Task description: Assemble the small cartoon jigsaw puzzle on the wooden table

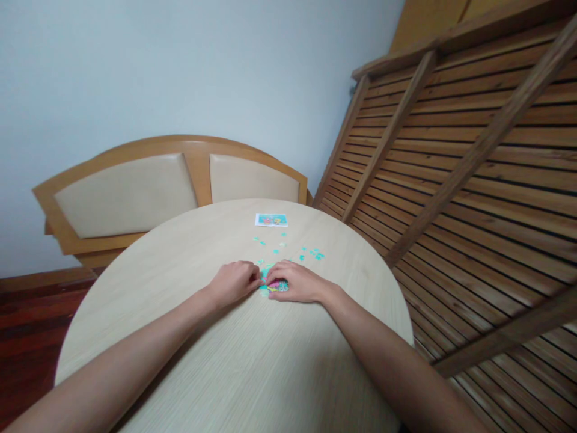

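Observation:
A small, partly joined jigsaw puzzle (283,286) in green, pink and yellow lies on the round table, largely covered by my hands. My left hand (235,282) is closed at its left edge, fingertips pinched on a green jigsaw piece (262,287); whether that piece is joined to the rest I cannot tell. From the right, my right hand (298,282) reaches over the puzzle, with fingers and thumb curled around its sides. Several loose green pieces (318,255) are scattered just beyond my hands. Farther back is a picture card (271,220) with a teal scene and a white border.
The round pale wooden table (216,373) fills the lower middle. Behind it stands a wooden headboard (202,174) with cream panels, against a light wall (180,66). A slatted wooden frame (451,168) leans along the right. Dark red flooring (36,337) shows at left.

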{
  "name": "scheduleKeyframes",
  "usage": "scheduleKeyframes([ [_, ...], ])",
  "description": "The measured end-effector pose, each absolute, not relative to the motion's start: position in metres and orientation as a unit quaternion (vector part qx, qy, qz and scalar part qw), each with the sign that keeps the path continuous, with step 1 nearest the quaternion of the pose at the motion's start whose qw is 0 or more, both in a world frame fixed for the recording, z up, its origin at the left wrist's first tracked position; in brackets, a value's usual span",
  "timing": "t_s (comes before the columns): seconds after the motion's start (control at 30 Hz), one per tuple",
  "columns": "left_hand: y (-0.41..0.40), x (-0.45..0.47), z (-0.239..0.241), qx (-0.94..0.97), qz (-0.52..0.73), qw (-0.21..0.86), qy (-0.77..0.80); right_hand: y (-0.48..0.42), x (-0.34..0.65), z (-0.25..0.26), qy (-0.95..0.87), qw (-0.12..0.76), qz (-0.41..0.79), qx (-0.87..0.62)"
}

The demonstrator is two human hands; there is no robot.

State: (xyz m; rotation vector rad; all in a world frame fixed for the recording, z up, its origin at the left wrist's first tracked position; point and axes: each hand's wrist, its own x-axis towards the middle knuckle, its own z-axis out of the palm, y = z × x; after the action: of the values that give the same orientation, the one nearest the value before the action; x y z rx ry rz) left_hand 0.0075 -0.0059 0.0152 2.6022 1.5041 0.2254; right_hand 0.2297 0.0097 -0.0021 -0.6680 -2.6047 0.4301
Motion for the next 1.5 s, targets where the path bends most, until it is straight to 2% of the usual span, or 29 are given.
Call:
scheduleKeyframes([
  [0.23, 0.009, -0.012, 0.014, 0.846, 0.122, 0.114, 0.506, 0.008, 0.231, 0.0, -0.939, 0.194, 0.148, -0.243],
  [0.53, 0.033, -0.009, -0.019, 0.846, 0.21, 0.063, 0.486, 0.008, 0.232, -0.001, -0.941, 0.188, 0.14, -0.246],
  [0.9, 0.029, -0.005, -0.014, 0.878, 0.144, -0.027, 0.456, 0.009, 0.233, 0.0, -0.938, 0.191, 0.142, -0.254],
  [1.1, 0.023, -0.011, -0.01, 0.875, 0.133, -0.013, 0.466, 0.008, 0.234, 0.001, -0.936, 0.188, 0.148, -0.258],
  [1.27, 0.03, -0.018, -0.017, 0.898, 0.15, -0.01, 0.414, 0.006, 0.235, 0.005, -0.935, 0.189, 0.152, -0.259],
  [1.5, 0.035, -0.026, -0.011, 0.911, 0.123, 0.015, 0.394, 0.013, 0.25, 0.009, -0.921, 0.222, 0.142, -0.287],
])
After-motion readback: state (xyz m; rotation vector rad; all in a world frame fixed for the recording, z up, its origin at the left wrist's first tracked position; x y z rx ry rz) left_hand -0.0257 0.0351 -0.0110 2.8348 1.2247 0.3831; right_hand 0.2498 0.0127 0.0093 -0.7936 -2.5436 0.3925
